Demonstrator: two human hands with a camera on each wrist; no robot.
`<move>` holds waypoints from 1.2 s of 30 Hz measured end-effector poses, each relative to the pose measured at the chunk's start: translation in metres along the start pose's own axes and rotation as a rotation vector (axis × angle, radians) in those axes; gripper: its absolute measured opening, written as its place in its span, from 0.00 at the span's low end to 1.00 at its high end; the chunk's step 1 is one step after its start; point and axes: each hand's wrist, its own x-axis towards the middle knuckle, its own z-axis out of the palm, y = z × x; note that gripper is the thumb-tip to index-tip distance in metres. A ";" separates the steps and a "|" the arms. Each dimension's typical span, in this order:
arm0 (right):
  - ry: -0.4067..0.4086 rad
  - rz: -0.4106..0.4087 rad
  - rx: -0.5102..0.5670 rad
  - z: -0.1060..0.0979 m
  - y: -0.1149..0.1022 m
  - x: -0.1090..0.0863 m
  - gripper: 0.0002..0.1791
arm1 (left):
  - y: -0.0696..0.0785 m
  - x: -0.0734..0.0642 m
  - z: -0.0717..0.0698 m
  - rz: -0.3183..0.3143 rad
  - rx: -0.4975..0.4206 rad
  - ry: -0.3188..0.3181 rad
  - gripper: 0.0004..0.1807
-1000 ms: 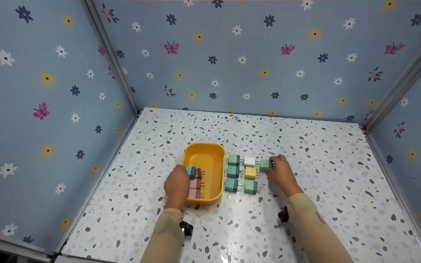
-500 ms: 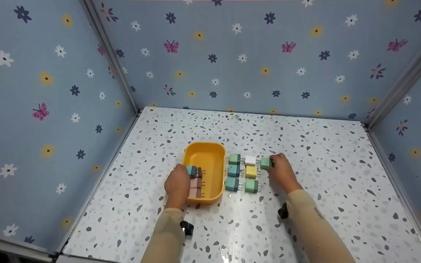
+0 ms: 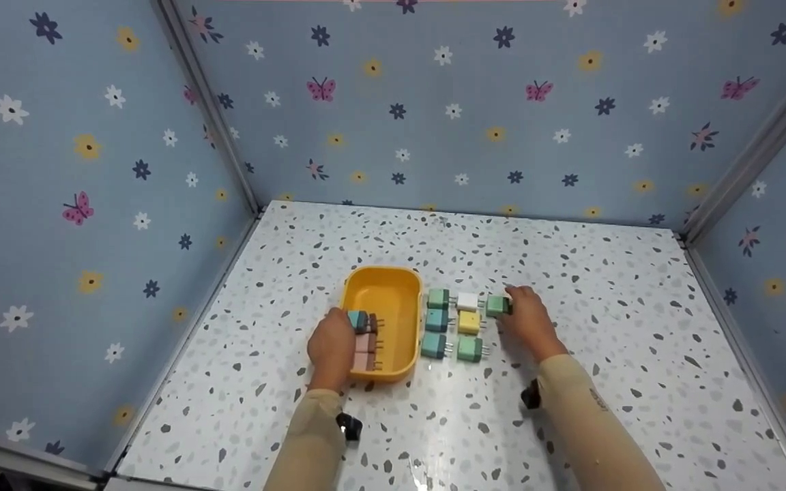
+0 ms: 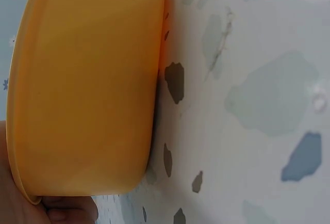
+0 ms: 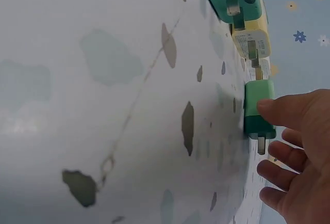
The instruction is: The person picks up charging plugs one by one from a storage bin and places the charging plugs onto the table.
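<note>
A person's left hand (image 3: 330,343) grips the left rim of a deep, rounded yellow-orange plastic tray (image 3: 401,341) while the right hand (image 3: 528,320) attends to a boxy two-tone green plug adapter (image 3: 497,305) on the speckled white tabletop (image 3: 611,382). The right thumb rests on the adapter's side, the other fingers loosely bent; whether they pinch it cannot be told. It lies at the right end of the far row, just beside a boxy white plug adapter (image 3: 467,301), beyond a boxy yellow one (image 3: 469,322). Good placing here would likely mean a light hold on the body, clear of the metal prongs, squaring it to the row without nudging the white neighbour, and a level release. Boxy teal and pink adapters (image 3: 364,342) sit in the tray.
</note>
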 end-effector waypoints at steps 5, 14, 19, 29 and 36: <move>0.049 -0.038 -0.013 -0.006 -0.007 -0.004 0.35 | 0.000 0.000 0.002 0.004 0.006 0.015 0.22; 0.101 -0.121 0.013 0.002 -0.030 -0.016 0.31 | 0.000 0.000 0.001 -0.001 0.010 0.007 0.22; 0.110 -0.190 0.037 0.017 -0.051 -0.025 0.28 | -0.002 0.000 0.002 0.005 0.012 0.010 0.23; 0.089 -0.233 0.065 0.030 -0.102 -0.038 0.27 | -0.001 0.002 0.004 0.004 0.005 0.001 0.23; -0.009 -0.384 0.064 0.041 -0.129 -0.051 0.28 | -0.003 0.003 0.003 0.014 0.034 0.002 0.23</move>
